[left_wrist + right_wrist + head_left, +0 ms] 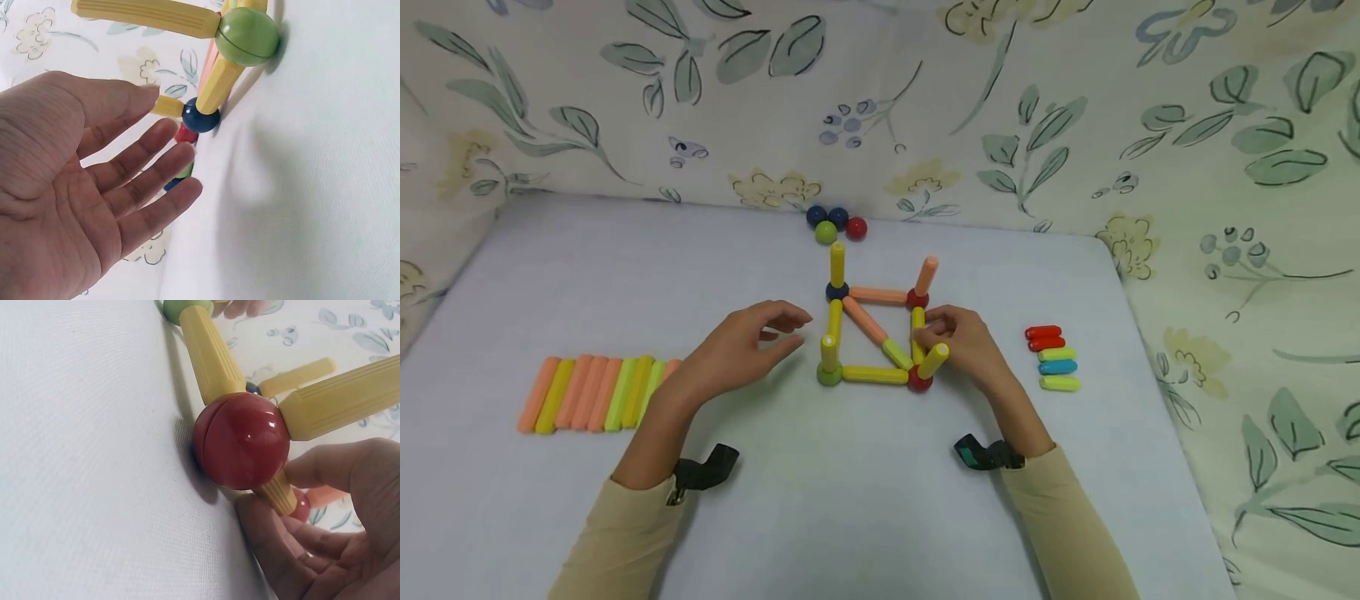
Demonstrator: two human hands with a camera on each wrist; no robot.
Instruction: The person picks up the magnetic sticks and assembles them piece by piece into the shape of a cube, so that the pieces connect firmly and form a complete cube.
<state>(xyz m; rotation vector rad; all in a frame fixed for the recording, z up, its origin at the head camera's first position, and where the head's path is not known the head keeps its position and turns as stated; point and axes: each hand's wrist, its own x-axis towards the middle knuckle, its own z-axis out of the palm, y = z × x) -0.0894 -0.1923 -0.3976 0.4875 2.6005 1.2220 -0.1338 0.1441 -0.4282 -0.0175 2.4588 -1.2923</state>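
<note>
On the table stands a square frame of magnetic sticks and balls, with upright sticks at its corners. My right hand pinches the yellow stick of the right side, between two red balls; the nearer red ball fills the middle of the right wrist view. A diagonal of a salmon stick and a short lime stick crosses the frame from the blue ball. Left of the frame, my left hand hovers with relaxed fingers, holding nothing. Beside it are the green ball and a yellow stick.
A row of salmon, yellow and lime sticks lies at the left, partly behind the left forearm. Short coloured sticks lie at the right. Several loose balls sit near the back edge, before a floral cloth.
</note>
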